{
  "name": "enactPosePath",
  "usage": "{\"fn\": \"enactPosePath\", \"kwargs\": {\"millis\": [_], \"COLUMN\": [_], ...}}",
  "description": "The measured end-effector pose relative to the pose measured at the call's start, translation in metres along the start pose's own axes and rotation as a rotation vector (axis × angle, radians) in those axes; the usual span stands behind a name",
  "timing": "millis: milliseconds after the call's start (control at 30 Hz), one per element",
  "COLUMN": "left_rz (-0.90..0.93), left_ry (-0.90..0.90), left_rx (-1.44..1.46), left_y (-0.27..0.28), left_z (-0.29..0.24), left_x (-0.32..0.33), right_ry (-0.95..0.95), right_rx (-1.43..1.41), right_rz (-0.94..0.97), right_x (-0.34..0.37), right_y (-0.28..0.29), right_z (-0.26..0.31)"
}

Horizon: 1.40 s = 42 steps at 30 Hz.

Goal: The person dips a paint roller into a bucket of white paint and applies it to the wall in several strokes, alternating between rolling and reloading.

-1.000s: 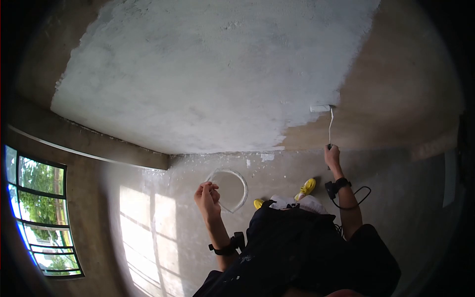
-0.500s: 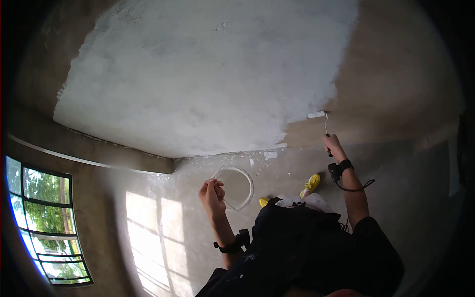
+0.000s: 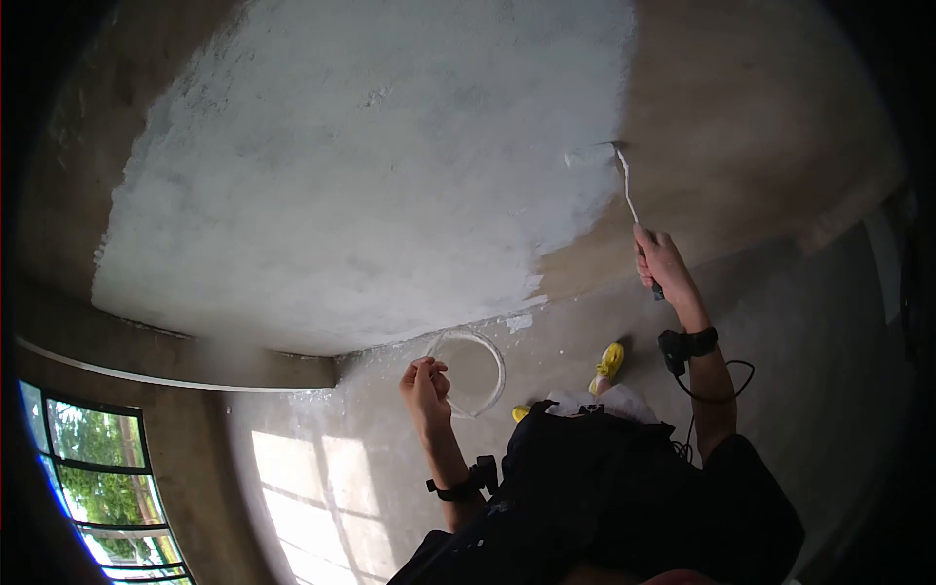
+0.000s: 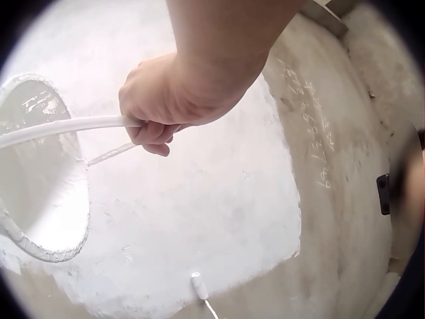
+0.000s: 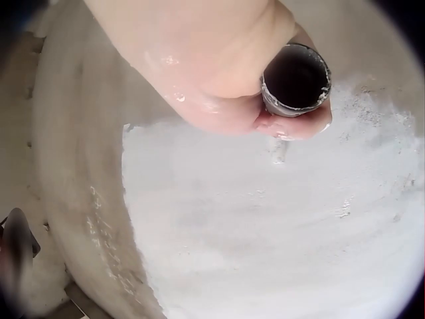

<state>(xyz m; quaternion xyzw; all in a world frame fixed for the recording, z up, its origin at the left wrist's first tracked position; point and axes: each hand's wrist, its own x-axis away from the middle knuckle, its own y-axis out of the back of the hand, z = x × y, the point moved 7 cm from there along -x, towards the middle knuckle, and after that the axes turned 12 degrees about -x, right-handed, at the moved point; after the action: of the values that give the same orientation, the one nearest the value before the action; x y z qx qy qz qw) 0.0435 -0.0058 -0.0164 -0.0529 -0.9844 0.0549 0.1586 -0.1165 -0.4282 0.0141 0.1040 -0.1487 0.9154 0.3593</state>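
A paint roller lies against the wall at the right edge of the white painted patch. My right hand grips its dark handle below the bent wire frame. In the right wrist view the hollow end of that handle sticks out of my curled fingers, and wet white spots mark the skin. Lower and to the left, my left hand holds a paint bucket by its handle. The left wrist view shows the fingers curled round the white bucket handle, and white paint inside the bucket.
Bare brown wall borders the painted patch on the right. A ledge runs along the left wall, above a window. Yellow shoes stand on the concrete floor, which has white spatters near the wall.
The roller has moved up the wall and to the left, and my right hand has risen with it. The left hand keeps its hold on the bucket, while the head view has shifted slightly.
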Motion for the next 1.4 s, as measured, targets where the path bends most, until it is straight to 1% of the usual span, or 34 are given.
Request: {"fn": "enactPosePath", "kwargs": {"millis": [33, 133, 267, 333, 367, 433, 467, 533, 567, 633, 800, 867, 967, 1033, 1067, 1133, 1167, 1233, 1267, 1333, 1400], "left_rz": [0.004, 0.008, 0.016, 0.002, -0.001, -0.004, -0.007, -0.008, -0.018, -0.028, -0.064, -0.076, -0.079, -0.079, -0.091, -0.108, -0.094, -0.084, -0.081, -0.083, -0.090], "left_ry": [-0.003, 0.005, 0.003, 0.013, 0.011, 0.012, 0.017, 0.021, 0.014, 0.009, 0.020, 0.029, 0.034, 0.030, 0.031, 0.034, 0.029, 0.026, 0.024, 0.024, 0.028], "left_rx": [0.004, 0.008, -0.017, -0.024, -0.016, -0.011, -0.001, -0.001, -0.005, -0.012, -0.005, 0.004, 0.005, 0.012, -0.016, -0.041, -0.027, -0.011, -0.015, -0.017, -0.002], "left_y": [-0.002, -0.007, -0.011, -0.011, -0.012, -0.011, -0.010, -0.009, -0.007, -0.003, 0.007, 0.013, 0.019, 0.019, 0.020, 0.020, 0.018, 0.018, 0.018, 0.020, 0.021], "left_z": [0.000, 0.003, 0.004, 0.002, 0.000, -0.001, 0.001, 0.002, 0.001, 0.002, 0.002, 0.005, 0.009, 0.011, 0.010, 0.010, 0.008, 0.008, 0.008, 0.009, 0.009], "left_x": [-0.002, -0.008, -0.008, -0.006, -0.005, -0.004, -0.005, -0.005, -0.003, -0.001, 0.003, 0.004, 0.002, 0.001, -0.001, -0.003, -0.003, -0.004, -0.005, -0.004, -0.001], "right_ry": [0.026, 0.084, 0.154, 0.256, 0.254, 0.381, 0.380, 0.471, 0.469, 0.568, 0.567, 0.545, 0.499, 0.498, 0.498, 0.363, 0.362, 0.306, 0.302, 0.216, 0.193], "right_rx": [-0.045, -0.034, -0.049, -0.032, -0.030, 0.009, 0.007, -0.017, -0.024, 0.003, -0.040, -0.060, -0.064, 0.037, 0.044, -0.157, -0.155, -0.290, -0.289, -0.427, -0.452], "right_rz": [0.034, 0.008, 0.056, 0.090, 0.094, 0.060, 0.058, 0.087, 0.083, 0.100, 0.119, 0.098, 0.117, 0.153, 0.158, 0.216, 0.219, 0.351, 0.353, 0.477, 0.514], "right_x": [0.002, 0.014, 0.009, 0.006, 0.001, -0.010, -0.014, -0.017, -0.021, -0.026, -0.027, -0.025, -0.028, -0.028, -0.027, -0.020, -0.017, -0.009, -0.006, -0.001, 0.002], "right_y": [-0.005, -0.014, -0.025, -0.030, -0.032, -0.034, -0.037, -0.045, -0.046, -0.050, -0.062, -0.060, -0.054, -0.053, -0.055, -0.061, -0.062, -0.070, -0.071, -0.077, -0.077], "right_z": [0.009, 0.035, 0.056, 0.068, 0.072, 0.092, 0.101, 0.126, 0.132, 0.145, 0.149, 0.140, 0.126, 0.122, 0.123, 0.117, 0.119, 0.121, 0.123, 0.123, 0.124]}}
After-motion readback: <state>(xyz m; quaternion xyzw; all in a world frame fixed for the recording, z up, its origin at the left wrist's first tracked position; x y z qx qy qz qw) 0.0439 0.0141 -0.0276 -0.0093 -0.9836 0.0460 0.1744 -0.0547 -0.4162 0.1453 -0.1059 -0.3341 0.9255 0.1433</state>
